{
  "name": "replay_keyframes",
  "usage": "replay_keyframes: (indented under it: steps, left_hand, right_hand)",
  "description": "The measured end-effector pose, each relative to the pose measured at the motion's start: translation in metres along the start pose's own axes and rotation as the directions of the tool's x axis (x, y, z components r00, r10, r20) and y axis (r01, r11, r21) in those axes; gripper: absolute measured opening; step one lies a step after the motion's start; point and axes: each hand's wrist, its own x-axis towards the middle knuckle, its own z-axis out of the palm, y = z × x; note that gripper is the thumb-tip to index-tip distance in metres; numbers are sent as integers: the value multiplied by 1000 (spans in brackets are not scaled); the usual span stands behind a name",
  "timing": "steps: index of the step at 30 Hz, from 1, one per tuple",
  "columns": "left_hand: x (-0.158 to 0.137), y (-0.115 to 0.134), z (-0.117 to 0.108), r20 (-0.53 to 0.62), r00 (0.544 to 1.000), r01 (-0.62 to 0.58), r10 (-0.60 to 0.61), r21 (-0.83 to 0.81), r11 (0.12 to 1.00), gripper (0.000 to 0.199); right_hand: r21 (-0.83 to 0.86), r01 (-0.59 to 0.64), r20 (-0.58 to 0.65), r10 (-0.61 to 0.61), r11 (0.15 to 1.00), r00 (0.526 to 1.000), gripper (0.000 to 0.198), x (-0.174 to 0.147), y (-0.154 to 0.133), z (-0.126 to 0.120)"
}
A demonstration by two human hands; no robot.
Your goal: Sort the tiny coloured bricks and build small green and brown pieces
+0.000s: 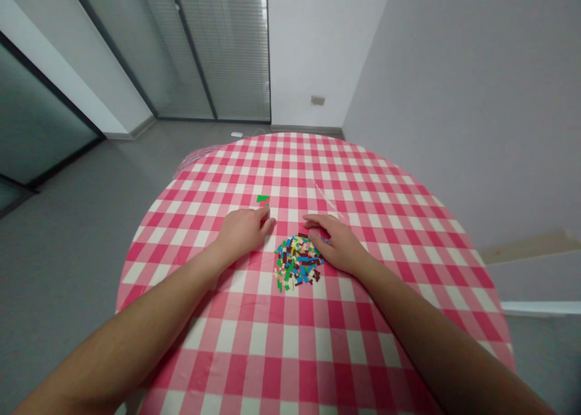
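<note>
Green pieces (262, 198): left hand (241, 228) half-curled beside them, grip unclear; right hand (338, 241) loosely open at pile (297, 264).

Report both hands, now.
Left hand: partly curled, near the green pieces; cannot tell whether it holds one.
Right hand: partly open, at the multicoloured pile; no held piece visible.
</note>
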Motion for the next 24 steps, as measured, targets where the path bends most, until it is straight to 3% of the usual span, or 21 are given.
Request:
replay_keyframes:
  steps: [10,24]
  left_hand:
    - [5,6,-10,189,972,109,-141,170,979,37]
    - [7,6,-9,195,975,78,-107,155,985,33]
  right_hand:
    - [-17,16,10,-16,1000,1000,39,0,1,0]
    - [-8,10,-5,-10,1000,1000,38,0,2,1]
